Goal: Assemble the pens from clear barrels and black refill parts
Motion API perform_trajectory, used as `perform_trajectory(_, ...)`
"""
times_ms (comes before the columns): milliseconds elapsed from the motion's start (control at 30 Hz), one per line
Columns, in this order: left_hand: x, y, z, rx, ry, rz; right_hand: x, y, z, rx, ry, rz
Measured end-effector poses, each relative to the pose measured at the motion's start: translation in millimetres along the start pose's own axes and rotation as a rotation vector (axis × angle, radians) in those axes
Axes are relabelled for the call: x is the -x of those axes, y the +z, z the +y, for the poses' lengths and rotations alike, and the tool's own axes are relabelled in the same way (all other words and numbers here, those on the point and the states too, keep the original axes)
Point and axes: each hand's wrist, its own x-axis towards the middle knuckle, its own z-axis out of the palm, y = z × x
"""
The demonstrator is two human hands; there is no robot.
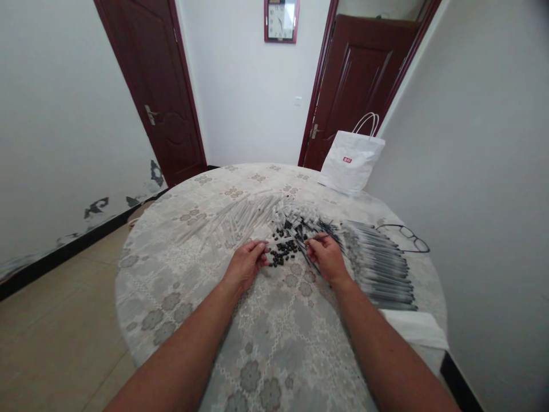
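Observation:
My left hand [249, 262] is closed in a pinch on one end of a translucent pen barrel [281, 242], which points right toward my other hand. My right hand [325, 256] is also closed, thumb against fingertips. Whatever it may hold is too small to name. Between and just beyond the hands lie small black plugs [281, 254] in a loose heap. Behind them is a pile of short white pieces [295, 213]. Thin black rods [329, 229], like pen refills, lie beside and partly behind my right hand. Clear empty barrels [244, 216] are spread out beyond my left hand.
A row of dark-filled pens [384, 266] lies right of my right arm. Eyeglasses [405, 236] rest past them, near the edge of the round table with a patterned cloth [171, 274]. A white paper bag [354, 160] stands at the back right. Folded white material [414, 328] lies at the right edge.

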Motion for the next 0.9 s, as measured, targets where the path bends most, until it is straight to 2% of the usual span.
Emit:
perform_trajectory(100, 1.6, 2.3, 0.5, 0.0, -0.022, -0.034, 0.7, 6.2, 0.6, -0.222, 0.013, 0.006)
perform_trajectory(233, 2.1, 3.8, 0.8, -0.032, -0.024, -0.079, 2.0, 8.1, -2.2, -0.319, 0.019, -0.009)
perform_trajectory(633, 6.9, 6.9, 4.4, -0.07, -0.028, -0.093, 3.7, 6.6, 0.1, -0.285, 0.002, -0.023)
perform_trajectory(800, 3.7, 4.4, 0.0, -0.071, -0.025, -0.127, 5.6, 4.8, -1.6, -0.235, 0.037, -0.135)
perform_trajectory(900, 3.7, 4.1, -1.0, -0.073, -0.017, -0.125, 6.6, 4.0, -5.7, -0.285, 0.065, -0.179)
